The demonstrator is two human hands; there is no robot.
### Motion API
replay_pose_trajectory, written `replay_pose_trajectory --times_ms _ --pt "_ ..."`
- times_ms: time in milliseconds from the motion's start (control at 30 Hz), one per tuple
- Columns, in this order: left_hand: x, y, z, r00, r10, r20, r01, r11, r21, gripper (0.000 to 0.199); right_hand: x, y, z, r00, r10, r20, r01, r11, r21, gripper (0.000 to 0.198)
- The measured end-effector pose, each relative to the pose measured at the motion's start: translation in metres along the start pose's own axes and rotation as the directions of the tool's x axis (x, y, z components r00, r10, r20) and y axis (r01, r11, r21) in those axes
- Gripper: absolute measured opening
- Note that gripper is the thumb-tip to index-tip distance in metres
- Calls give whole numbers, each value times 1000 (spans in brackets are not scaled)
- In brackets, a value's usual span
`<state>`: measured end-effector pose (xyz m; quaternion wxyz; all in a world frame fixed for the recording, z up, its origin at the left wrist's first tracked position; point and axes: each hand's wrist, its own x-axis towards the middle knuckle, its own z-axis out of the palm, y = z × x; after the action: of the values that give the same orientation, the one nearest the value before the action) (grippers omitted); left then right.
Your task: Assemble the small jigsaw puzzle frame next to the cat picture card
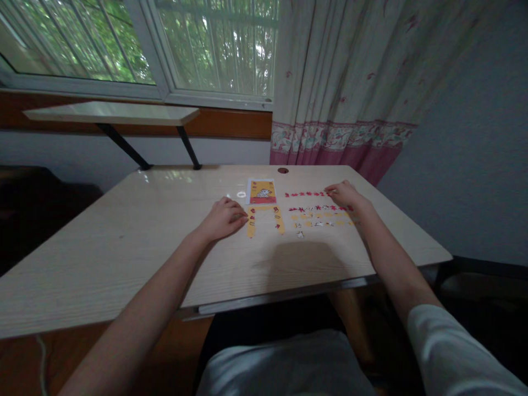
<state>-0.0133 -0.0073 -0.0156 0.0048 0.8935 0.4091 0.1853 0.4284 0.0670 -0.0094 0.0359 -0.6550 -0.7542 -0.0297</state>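
Note:
My right hand [344, 193] is at the far end of a row of red jigsaw pieces [307, 193], thumb and fingertips pinched on a small piece there. My left hand [226, 219] rests on the table with loosely bent fingers, its fingertips touching the left side of a partly joined yellow jigsaw border [251, 225]. The border has a top and two sides, with bare table inside. Just above it lies a picture card [263, 192] showing a white animal on yellow and red. More rows of red, yellow and white pieces [319, 224] lie to the right.
The wooden table [124, 242] has a round cable hole [282, 170] near its back edge. A raised shelf [119, 114] on black legs stands at the back left. A curtain [330, 110] hangs behind. One white piece [300, 234] lies apart, nearer me.

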Motion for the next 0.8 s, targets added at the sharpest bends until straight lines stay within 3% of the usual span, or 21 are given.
replay_pose_trajectory --times_ms 467,800 --pt "0 1 -1 1000 13 -4 -13 1000 4 30 11 3 8 999 -28 28 27 1000 10 33" --pt "1 2 0 1000 6 8 -5 1000 -15 29 11 0 0 998 -17 66 12 998 67 27"
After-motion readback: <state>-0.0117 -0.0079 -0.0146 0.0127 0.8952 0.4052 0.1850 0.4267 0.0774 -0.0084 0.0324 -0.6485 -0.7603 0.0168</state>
